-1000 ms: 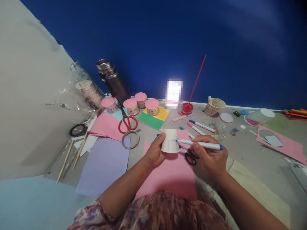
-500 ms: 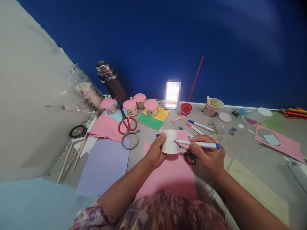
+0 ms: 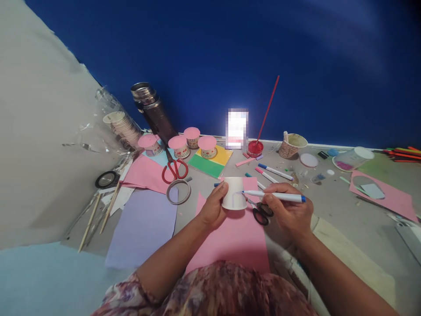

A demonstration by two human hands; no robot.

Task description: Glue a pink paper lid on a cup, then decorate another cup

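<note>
Blue wall (image 3: 197,57) behind grey tabletop (image 3: 187,213), pink paper (image 3: 233,245), left hand (image 3: 213,206) gripping a white paper cup (image 3: 233,191) rim-down above it, right hand (image 3: 291,210) pinching a white marker (image 3: 279,196), faint lines on the cup, marker tip (image 3: 243,192) slightly farther right than before

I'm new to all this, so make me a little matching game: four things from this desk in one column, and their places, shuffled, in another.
Things
1. Plain white paper cup
2. Uncapped white-and-blue marker
3. Large red-handled scissors
4. Tall dark metal flask

Places
A. In the person's right hand
B. Close to the blue wall
C. In the person's left hand
D. Beside the grey ring of tape

Right pairs: 1-C, 2-A, 3-D, 4-B
</note>
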